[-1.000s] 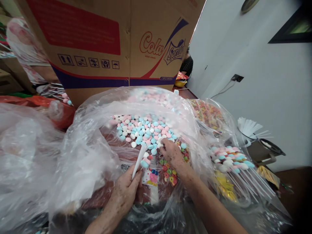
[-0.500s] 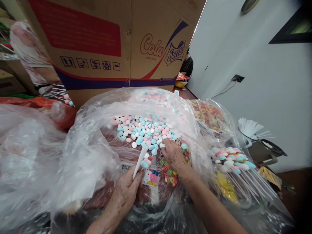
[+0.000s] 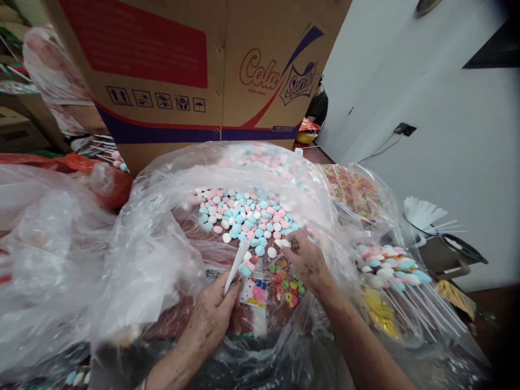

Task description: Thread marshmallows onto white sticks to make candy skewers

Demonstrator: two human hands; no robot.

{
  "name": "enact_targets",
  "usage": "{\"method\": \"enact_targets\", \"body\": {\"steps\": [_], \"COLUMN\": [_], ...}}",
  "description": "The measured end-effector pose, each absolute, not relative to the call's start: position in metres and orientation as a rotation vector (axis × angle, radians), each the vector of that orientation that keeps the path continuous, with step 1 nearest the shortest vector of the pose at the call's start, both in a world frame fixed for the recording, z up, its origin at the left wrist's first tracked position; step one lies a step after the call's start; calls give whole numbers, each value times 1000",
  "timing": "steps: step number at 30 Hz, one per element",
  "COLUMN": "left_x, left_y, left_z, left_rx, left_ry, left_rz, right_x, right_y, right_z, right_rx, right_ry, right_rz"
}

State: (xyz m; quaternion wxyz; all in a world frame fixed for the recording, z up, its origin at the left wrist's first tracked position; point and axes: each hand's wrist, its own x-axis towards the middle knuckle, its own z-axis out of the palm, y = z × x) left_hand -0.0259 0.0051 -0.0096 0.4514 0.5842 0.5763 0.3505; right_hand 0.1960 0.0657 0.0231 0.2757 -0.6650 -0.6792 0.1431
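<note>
My left hand is closed around a small bundle of thin white sticks, which tilts up and to the right. Just right of the sticks, a few marshmallows in blue, white and pink sit close together with a red piece. My right hand is at the near right edge of the marshmallow pile, thumb and fingers pinched at a small white marshmallow. Colourful ring-shaped sweets lie below that hand. A printed card lies between my hands.
Clear plastic bags surround the pile. Behind stands a large cardboard box. To the right are finished marshmallow skewers, a bag of orange sweets and a jug beside white sticks. A person is at the left.
My right hand has drawn back slightly to the right from the pile, its fingers now at a white marshmallow. My left hand still holds the sticks. The view has shifted slightly.
</note>
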Motion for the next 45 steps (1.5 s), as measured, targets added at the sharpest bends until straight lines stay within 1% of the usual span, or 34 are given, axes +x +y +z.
{"method": "enact_targets", "body": {"steps": [3,9,13,15,16,18,21,24,27,41,45], "left_x": [-26,-26,-26,-26,-26,-26,-25,-24,-23,-24,-24], "left_y": [5,5,5,4,3,3,3,4,4,5,5], "left_z": [-8,-5,-6,-5,-5,-4,-3,-2,-1,2,3], "left_rx": [1443,1458,1470,1491,1506,1540,1578,1595,1599,1587,1629], "left_ry": [1426,1426,1426,1419,1413,1391,1365,1370,1358,1389,1376], "left_rz": [870,879,895,901,903,904,897,889,898,877,919], "right_x": [194,177,172,174,175,179,183,181,179,177,179], "right_y": [71,70,70,71,72,73,74,73,72,73,74], "right_z": [21,12,13,15,15,17,22,26,27,24,20], "right_rx": [-1811,-1756,-1767,-1773,-1756,-1638,-1329,-1160,-1109,-1151,-1165], "right_ry": [-1944,-2338,-2337,-2165,-2023,-1665,-1204,-1015,-980,-1094,-1174], "right_rz": [343,116,78,199,330,688,1170,1379,1414,1334,1249]}}
